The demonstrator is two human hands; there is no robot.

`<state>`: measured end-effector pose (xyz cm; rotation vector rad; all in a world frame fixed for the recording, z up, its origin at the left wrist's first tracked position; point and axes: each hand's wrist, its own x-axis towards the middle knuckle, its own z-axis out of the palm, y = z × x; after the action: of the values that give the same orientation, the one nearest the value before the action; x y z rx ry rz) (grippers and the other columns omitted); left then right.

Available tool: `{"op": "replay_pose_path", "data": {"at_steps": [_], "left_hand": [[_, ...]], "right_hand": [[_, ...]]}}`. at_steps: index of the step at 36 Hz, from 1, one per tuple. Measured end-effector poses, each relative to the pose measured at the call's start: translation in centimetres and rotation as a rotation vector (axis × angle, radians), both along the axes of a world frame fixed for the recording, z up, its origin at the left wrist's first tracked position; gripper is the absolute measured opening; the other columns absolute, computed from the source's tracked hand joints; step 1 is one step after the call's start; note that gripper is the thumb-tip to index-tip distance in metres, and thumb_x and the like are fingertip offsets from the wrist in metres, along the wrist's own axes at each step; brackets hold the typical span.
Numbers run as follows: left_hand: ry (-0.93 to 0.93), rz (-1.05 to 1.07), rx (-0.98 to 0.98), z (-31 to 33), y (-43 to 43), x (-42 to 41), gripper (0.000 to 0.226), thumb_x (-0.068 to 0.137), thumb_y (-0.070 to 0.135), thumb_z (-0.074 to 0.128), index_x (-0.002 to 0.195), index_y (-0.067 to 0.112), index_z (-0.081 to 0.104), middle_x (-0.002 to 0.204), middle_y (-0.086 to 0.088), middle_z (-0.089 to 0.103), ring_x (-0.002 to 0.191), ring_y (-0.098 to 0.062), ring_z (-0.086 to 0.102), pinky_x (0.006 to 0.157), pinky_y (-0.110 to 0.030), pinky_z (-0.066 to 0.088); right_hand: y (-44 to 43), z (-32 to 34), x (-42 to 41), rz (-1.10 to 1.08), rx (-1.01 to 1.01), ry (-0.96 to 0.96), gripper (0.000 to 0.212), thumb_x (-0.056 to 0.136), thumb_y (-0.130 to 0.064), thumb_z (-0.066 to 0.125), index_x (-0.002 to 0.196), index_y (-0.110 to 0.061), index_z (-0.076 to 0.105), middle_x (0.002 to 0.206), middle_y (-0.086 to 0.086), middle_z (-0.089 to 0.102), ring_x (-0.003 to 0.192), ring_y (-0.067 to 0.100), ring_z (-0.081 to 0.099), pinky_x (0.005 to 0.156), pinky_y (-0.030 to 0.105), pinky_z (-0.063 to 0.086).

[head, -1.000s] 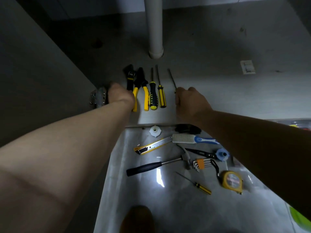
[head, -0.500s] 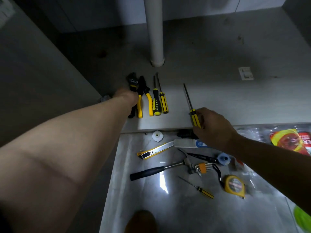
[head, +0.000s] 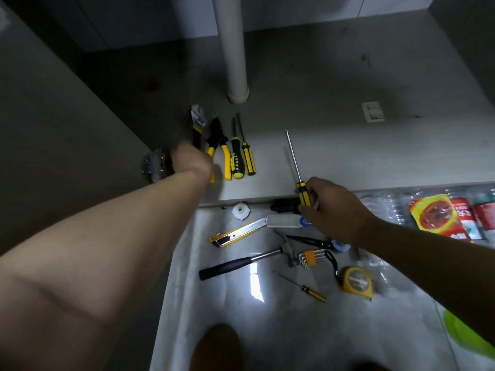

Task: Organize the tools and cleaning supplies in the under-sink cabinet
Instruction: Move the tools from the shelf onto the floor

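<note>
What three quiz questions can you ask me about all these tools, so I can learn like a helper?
1. True or false: the right hand grips the long screwdriver by its yellow-and-black handle.
2. Which tool lies on the shiny floor outside the cabinet? A. hammer B. saw C. drill
3. Fill in: ___ loose screwdrivers lie right beside the pliers inside the cabinet.
Key: 1 true; 2 A; 3 two.
</note>
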<state>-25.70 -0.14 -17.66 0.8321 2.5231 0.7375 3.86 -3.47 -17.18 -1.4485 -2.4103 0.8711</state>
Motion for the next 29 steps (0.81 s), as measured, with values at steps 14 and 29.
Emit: {"op": "replay_pose_path", "data": {"at_steps": [14,29], "left_hand": [[-0.028,-0.824,0.086,-2.9,-19.5,8.1,0.012,0.1,0.028,0.05,0.094,0.035,0.043,0.091,0.004,0.054,0.088,-0.025,0.055,0.075,-0.042,0.045],[-0.063,-0.957,-0.236,-8.0,-24.5,4.9,0.028,0.097,0.018,0.06,0.125,0.019,0.059,0.12,-0.005,0.065,0.111,-0.027,0.058,0.093,-0.041,0.049]], "right_hand": [[-4.8,2.8,5.8,0.398,-0.25,-0.611,0.017,0.09,-0.033,0.06,0.092,-0.018,0.055,0.086,0.0,0.064,0.083,0.023,0.062,0.069,0.028,0.045],[-12.5,-2.1,8.9,0.583,-0.428,-0.823,0.036,0.093,-0.033,0.055,0.129,-0.026,0.058,0.129,0.002,0.061,0.121,0.026,0.059,0.098,0.039,0.052]]}}
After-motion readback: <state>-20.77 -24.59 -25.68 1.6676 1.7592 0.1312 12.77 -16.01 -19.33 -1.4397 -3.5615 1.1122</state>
